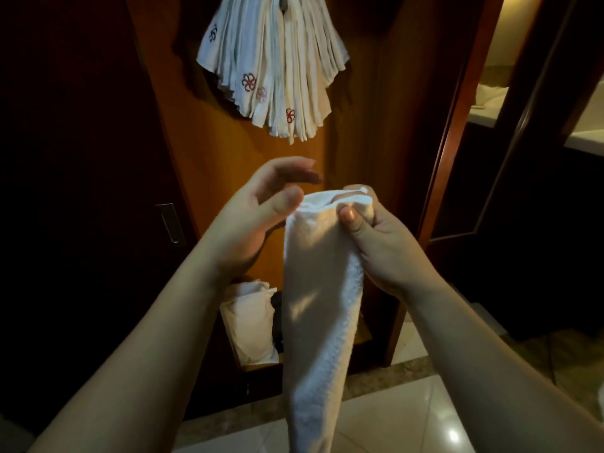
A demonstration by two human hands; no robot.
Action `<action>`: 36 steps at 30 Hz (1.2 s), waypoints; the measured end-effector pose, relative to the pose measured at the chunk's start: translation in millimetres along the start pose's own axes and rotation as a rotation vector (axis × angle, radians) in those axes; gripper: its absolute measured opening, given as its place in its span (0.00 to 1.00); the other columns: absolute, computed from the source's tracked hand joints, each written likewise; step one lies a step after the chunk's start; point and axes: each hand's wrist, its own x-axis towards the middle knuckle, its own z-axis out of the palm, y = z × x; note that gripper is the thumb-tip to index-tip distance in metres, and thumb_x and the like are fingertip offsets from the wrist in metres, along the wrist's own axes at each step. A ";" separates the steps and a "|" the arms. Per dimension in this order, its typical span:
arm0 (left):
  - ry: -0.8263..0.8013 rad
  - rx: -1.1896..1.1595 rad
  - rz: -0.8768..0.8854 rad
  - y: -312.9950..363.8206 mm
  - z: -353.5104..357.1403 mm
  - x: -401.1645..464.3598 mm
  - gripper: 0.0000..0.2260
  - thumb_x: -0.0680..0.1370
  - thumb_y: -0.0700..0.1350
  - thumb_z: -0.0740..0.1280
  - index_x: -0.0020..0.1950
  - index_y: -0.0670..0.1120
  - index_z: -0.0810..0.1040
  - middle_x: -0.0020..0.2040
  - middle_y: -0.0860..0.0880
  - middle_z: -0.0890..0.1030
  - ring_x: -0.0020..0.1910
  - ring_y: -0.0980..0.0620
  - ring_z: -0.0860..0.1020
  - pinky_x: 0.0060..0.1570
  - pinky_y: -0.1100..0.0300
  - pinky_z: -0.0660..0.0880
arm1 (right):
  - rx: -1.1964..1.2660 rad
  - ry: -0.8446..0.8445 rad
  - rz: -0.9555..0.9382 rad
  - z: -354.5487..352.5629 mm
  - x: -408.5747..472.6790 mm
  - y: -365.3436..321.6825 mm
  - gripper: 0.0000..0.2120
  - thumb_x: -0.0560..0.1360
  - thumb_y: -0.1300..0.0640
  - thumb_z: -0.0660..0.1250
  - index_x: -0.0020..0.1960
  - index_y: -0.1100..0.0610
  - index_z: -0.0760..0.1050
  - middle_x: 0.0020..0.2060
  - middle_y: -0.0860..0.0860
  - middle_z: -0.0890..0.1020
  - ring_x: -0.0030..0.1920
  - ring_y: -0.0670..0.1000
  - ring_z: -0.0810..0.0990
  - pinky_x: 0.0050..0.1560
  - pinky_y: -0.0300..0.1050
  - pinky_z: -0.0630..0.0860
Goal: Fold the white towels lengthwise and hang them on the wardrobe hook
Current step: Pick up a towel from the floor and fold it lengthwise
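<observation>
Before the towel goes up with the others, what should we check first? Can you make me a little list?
1. Right hand has the towel held at its top: ok, thumb and fingers pinch it.
2. Left hand helping: not ok, it is open, with only the thumb near the towel's edge.
3. Towel folded long and narrow: ok, it hangs as a slim strip.
4. Hook free to take one more: cannot tell, the hung towels cover most of it.
5. Way up to the hook open: ok, nothing is between the hands and the hung towels.
</observation>
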 end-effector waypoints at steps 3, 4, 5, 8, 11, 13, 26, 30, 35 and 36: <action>-0.086 0.277 -0.095 3.6 -6.4 2.6 0.18 0.72 0.55 0.76 0.60 0.62 0.78 0.56 0.60 0.83 0.57 0.58 0.82 0.49 0.65 0.79 | -0.030 0.003 -0.010 -4.9 10.1 -2.9 0.13 0.70 0.30 0.67 0.51 0.32 0.80 0.63 0.54 0.76 0.60 0.51 0.81 0.61 0.55 0.80; -0.089 0.345 -0.100 3.6 -7.8 4.6 0.16 0.74 0.52 0.75 0.60 0.63 0.79 0.56 0.61 0.84 0.57 0.60 0.82 0.50 0.64 0.80 | -0.077 0.014 -0.023 -6.5 13.5 -3.4 0.10 0.72 0.32 0.66 0.50 0.32 0.80 0.62 0.51 0.76 0.59 0.50 0.81 0.61 0.54 0.80; -0.076 0.368 -0.099 3.4 -9.2 6.6 0.16 0.74 0.50 0.74 0.60 0.63 0.80 0.56 0.61 0.84 0.57 0.61 0.82 0.53 0.62 0.79 | -0.128 0.029 -0.035 -8.2 16.7 -3.6 0.09 0.73 0.34 0.65 0.49 0.32 0.80 0.61 0.48 0.77 0.58 0.47 0.81 0.60 0.51 0.80; -0.020 0.319 -0.093 3.5 -11.1 12.5 0.14 0.73 0.50 0.74 0.56 0.64 0.81 0.56 0.59 0.84 0.56 0.60 0.82 0.52 0.61 0.80 | -0.232 0.084 -0.080 -15.5 24.2 -5.1 0.04 0.75 0.42 0.68 0.48 0.38 0.81 0.52 0.39 0.76 0.54 0.40 0.79 0.55 0.36 0.76; -0.002 0.206 -0.090 -1.6 -11.8 18.0 0.15 0.71 0.47 0.76 0.55 0.61 0.82 0.56 0.55 0.85 0.56 0.56 0.83 0.50 0.64 0.79 | -0.336 0.075 -0.149 -25.8 27.3 -11.8 0.09 0.78 0.52 0.69 0.52 0.37 0.79 0.52 0.43 0.77 0.55 0.42 0.77 0.54 0.33 0.73; 0.025 0.119 -0.091 -5.1 -10.2 20.8 0.17 0.69 0.47 0.77 0.56 0.57 0.81 0.55 0.53 0.85 0.56 0.53 0.83 0.49 0.64 0.79 | -0.394 0.056 -0.160 -30.7 29.0 -17.4 0.15 0.80 0.56 0.65 0.59 0.36 0.77 0.57 0.44 0.77 0.57 0.39 0.76 0.55 0.30 0.73; 0.126 -0.224 -0.325 -20.3 6.2 27.4 0.13 0.73 0.46 0.74 0.57 0.46 0.84 0.56 0.43 0.85 0.55 0.43 0.84 0.51 0.52 0.81 | 0.468 0.046 0.226 -39.2 51.9 27.9 0.34 0.71 0.29 0.67 0.70 0.47 0.74 0.63 0.56 0.82 0.65 0.59 0.80 0.65 0.61 0.75; 0.291 -0.316 -0.458 -16.4 7.2 41.8 0.20 0.71 0.48 0.76 0.60 0.45 0.79 0.48 0.46 0.87 0.48 0.45 0.86 0.39 0.51 0.83 | 0.445 -0.045 0.546 -30.3 29.8 92.0 0.37 0.72 0.24 0.55 0.71 0.45 0.73 0.63 0.56 0.82 0.64 0.58 0.80 0.66 0.63 0.74; 0.415 -0.301 -0.498 -21.5 -4.7 54.5 0.21 0.71 0.47 0.77 0.62 0.47 0.78 0.47 0.46 0.87 0.46 0.45 0.86 0.40 0.46 0.83 | 0.562 -0.006 0.613 -16.0 -1.5 120.5 0.39 0.69 0.24 0.53 0.70 0.47 0.73 0.65 0.53 0.81 0.65 0.53 0.79 0.61 0.52 0.75; 0.441 -0.289 -0.506 -22.2 -6.5 56.5 0.21 0.71 0.47 0.77 0.62 0.47 0.78 0.48 0.46 0.87 0.45 0.45 0.86 0.42 0.45 0.82 | 0.558 0.009 0.596 -15.0 -7.4 123.0 0.40 0.70 0.25 0.52 0.71 0.48 0.72 0.66 0.53 0.80 0.67 0.51 0.78 0.62 0.50 0.74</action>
